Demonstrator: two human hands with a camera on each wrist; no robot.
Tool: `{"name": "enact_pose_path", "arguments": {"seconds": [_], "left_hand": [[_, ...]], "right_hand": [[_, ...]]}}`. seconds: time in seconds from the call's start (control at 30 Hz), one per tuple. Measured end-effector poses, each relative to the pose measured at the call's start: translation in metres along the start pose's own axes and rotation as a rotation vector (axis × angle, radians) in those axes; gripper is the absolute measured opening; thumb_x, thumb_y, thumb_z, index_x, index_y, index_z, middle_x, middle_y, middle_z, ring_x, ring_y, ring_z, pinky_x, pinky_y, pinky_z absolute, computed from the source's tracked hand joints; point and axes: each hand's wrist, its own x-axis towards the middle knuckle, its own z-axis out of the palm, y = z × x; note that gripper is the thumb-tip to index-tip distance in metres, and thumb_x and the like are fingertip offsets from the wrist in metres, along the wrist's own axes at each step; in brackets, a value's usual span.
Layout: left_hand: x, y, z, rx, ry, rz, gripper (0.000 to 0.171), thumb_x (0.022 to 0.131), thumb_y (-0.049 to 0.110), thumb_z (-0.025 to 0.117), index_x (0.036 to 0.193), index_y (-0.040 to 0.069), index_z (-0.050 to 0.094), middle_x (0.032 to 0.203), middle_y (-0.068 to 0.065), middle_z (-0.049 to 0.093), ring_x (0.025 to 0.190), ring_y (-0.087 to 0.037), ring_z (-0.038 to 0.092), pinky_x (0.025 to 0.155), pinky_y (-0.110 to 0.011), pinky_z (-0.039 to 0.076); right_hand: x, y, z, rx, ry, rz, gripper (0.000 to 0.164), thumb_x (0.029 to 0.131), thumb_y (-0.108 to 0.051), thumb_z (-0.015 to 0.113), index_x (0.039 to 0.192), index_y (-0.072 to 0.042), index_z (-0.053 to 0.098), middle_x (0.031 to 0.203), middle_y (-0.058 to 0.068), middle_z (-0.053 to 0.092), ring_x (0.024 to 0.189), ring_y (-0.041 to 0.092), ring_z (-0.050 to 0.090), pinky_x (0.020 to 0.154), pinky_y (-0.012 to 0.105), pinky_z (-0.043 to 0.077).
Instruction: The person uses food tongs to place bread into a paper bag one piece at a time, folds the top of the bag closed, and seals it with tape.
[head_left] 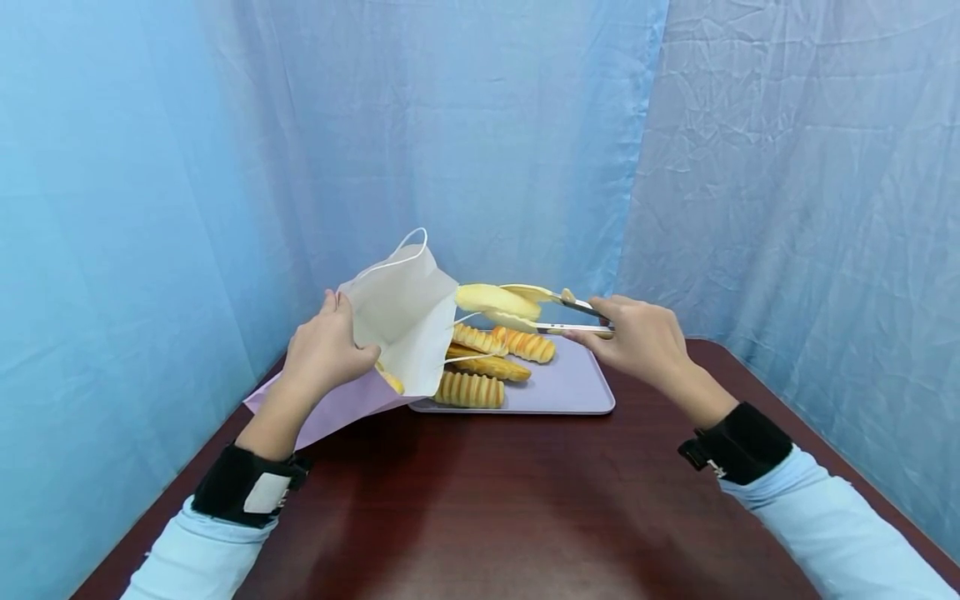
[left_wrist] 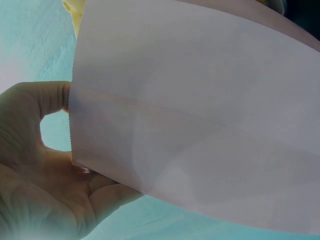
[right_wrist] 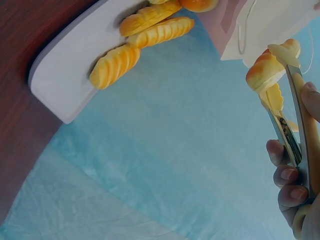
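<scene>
Held in food tongs (head_left: 573, 328) clamped by the fingers of the right hand (head_left: 641, 340), the bread roll (head_left: 491, 300) lies to that hand's left, long axis roughly left to right, just beside the mouth of the paper bag (head_left: 393, 308) gripped by the left hand's (head_left: 322, 346) fingers.

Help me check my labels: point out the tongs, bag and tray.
Tongs (head_left: 558, 327): head view, on the lower arm.
Bag (head_left: 392, 304): head view, on its white inner wall.
Tray (right_wrist: 65, 75): right wrist view, on its bare end.
</scene>
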Motion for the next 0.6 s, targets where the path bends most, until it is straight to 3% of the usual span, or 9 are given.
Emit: {"name": "enact_pose_path", "arguments": {"seconds": [0.13,0.37,0.6], "left_hand": [[-0.002,0.0,0.0,-0.01,-0.002,0.003,0.091,0.086,0.028,0.064,0.151,-0.019,0.022,0.156,-0.042,0.021,0.084,-0.045,0.064,0.055,-0.042,0.048],[-0.004,0.0,0.002,-0.015,0.022,0.012,0.09,0.085,0.026,0.064,0.15,-0.02,0.024,0.155,-0.043,0.022,0.089,-0.049,0.064,0.057,-0.043,0.051],[-0.013,-0.006,0.003,-0.021,0.044,0.006,0.089,0.084,0.024,0.064,0.15,-0.021,0.025,0.154,-0.044,0.024,0.055,-0.029,0.05,0.045,-0.033,0.038]], "right_hand": [[0.005,-0.01,0.002,-0.004,-0.015,-0.018,0.049,0.084,-0.052,0.076,0.112,-0.012,0.075,0.068,-0.001,0.058,0.045,0.01,0.034,0.041,0.029,0.023],[0.019,-0.034,0.013,-0.014,-0.009,-0.101,0.053,0.084,-0.052,0.076,0.116,-0.01,0.074,0.075,0.002,0.064,0.046,0.01,0.04,0.041,0.027,0.025],[0.029,-0.066,0.033,-0.008,-0.038,-0.15,0.056,0.086,-0.054,0.074,0.12,-0.009,0.074,0.08,0.002,0.068,0.049,0.011,0.046,0.041,0.025,0.026]]}}
